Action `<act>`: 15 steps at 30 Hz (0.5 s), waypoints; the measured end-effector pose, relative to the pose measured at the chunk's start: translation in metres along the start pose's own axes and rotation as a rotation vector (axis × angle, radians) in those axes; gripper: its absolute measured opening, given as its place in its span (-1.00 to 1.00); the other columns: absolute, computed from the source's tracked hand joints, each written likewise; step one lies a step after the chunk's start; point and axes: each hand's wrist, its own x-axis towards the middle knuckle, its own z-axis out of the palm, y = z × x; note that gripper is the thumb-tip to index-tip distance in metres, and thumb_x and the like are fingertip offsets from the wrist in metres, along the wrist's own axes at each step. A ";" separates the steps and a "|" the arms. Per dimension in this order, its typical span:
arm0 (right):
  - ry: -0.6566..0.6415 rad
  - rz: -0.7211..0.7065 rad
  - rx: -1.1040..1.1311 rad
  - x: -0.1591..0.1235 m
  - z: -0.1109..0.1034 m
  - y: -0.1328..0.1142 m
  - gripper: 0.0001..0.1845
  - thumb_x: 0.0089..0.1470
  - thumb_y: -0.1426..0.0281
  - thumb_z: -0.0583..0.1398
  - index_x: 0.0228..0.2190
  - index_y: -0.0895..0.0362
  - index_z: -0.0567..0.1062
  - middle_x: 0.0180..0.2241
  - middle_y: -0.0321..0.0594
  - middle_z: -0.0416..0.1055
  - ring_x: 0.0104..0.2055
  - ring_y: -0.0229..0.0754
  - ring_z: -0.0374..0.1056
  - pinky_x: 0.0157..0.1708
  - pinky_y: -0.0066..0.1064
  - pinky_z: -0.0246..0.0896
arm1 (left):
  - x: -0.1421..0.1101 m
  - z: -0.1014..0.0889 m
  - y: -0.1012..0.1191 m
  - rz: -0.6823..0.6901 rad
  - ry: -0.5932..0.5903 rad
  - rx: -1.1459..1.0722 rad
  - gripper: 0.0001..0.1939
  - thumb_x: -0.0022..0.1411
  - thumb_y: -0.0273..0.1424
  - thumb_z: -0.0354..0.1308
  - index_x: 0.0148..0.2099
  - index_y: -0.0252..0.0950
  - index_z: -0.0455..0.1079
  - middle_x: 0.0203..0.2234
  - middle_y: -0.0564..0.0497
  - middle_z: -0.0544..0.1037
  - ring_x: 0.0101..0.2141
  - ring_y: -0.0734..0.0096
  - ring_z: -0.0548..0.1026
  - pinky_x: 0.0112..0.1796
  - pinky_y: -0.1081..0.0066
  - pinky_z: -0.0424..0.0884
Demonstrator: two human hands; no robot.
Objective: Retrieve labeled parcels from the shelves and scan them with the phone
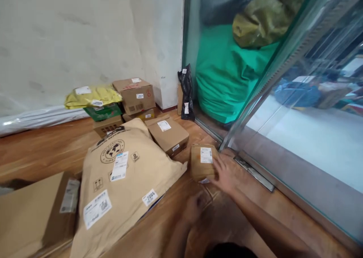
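Note:
A small brown carton (197, 166) sits on the wooden floor near the glass door, with a white shipping label on top and a smaller label on its near side. My right hand (225, 173) rests against the carton's right side, its fingers stretched out and apart. Close in front of the carton is my left hand (195, 208), low over the floor. It looks curled, but blur and shadow hide its fingers. To the left lies a large tan paper mailing bag (141, 167), with printed marks and several labels.
A flat carton (170, 135) is behind the small one. Further back are a stacked carton (134, 95), a yellow parcel (93, 96) and a black wrapped parcel (186, 91). A big carton (31, 212) stands at left. The glass door (283, 137) borders the right, a green sack (227, 76) behind glass.

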 end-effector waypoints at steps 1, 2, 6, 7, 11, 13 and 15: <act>-0.032 -0.070 -0.102 0.000 0.014 0.001 0.01 -0.25 0.06 0.35 0.24 -0.09 0.17 0.37 -0.18 -0.15 0.38 0.27 -0.38 0.29 0.14 -0.46 | -0.003 0.000 0.011 0.023 -0.038 0.076 -0.65 0.17 -0.37 0.12 -0.01 -0.30 0.51 -0.18 -0.11 0.61 -0.15 0.13 0.52 0.01 0.18 0.37; -0.039 -0.080 -0.206 -0.001 0.029 0.001 0.05 -0.29 0.15 0.39 0.24 -0.16 0.15 0.38 -0.21 -0.20 0.38 0.33 -0.44 0.27 0.21 -0.49 | -0.004 0.000 0.024 0.073 -0.085 0.204 -0.63 0.20 -0.37 0.07 0.04 -0.25 0.48 -0.19 -0.09 0.61 -0.21 0.17 0.53 -0.03 0.18 0.39; -0.036 0.042 -0.423 0.018 0.071 0.003 0.06 -0.26 0.37 0.40 0.22 -0.32 0.10 0.39 -0.28 -0.27 0.36 0.45 -0.42 0.18 0.31 -0.33 | 0.015 -0.016 0.092 0.266 -0.132 0.688 -0.61 0.29 -0.38 -0.03 0.10 -0.14 0.43 -0.16 -0.07 0.57 -0.23 0.28 0.51 -0.02 0.26 0.38; -0.047 0.043 -0.432 0.030 0.076 0.002 0.05 -0.25 0.38 0.39 0.22 -0.33 0.09 0.39 -0.26 -0.27 0.35 0.46 -0.39 0.17 0.31 -0.31 | 0.027 -0.025 0.106 0.303 -0.124 0.776 -0.60 0.31 -0.39 -0.07 0.12 -0.14 0.41 -0.10 -0.07 0.54 -0.14 0.29 0.49 0.01 0.30 0.36; -0.121 -0.023 -0.387 0.084 0.086 -0.007 0.14 -0.31 0.34 0.43 0.26 -0.17 0.07 0.37 -0.05 -0.18 0.30 0.55 -0.22 0.16 0.34 -0.32 | 0.089 -0.078 0.134 0.290 0.013 1.127 -0.54 0.31 -0.42 -0.12 0.22 -0.25 0.29 0.14 -0.13 0.33 0.13 0.27 0.29 0.16 0.33 0.20; -0.159 -0.068 -0.348 0.104 0.087 -0.009 0.15 -0.31 0.32 0.43 0.27 -0.15 0.05 0.37 -0.10 -0.16 0.28 0.56 -0.18 0.16 0.34 -0.29 | 0.119 -0.105 0.132 0.222 0.060 1.321 -0.52 0.27 -0.46 -0.07 0.22 -0.31 0.28 0.18 -0.17 0.27 0.17 0.20 0.22 0.21 0.27 0.12; -0.204 -0.121 -0.317 0.113 0.084 -0.004 0.09 -0.27 0.33 0.41 0.26 -0.18 0.08 0.36 -0.20 -0.10 0.28 0.53 -0.16 0.17 0.31 -0.25 | 0.145 -0.123 0.125 0.133 0.076 1.462 -0.46 0.21 -0.48 -0.01 0.25 -0.33 0.24 0.19 -0.18 0.24 0.18 0.17 0.18 0.21 0.27 0.09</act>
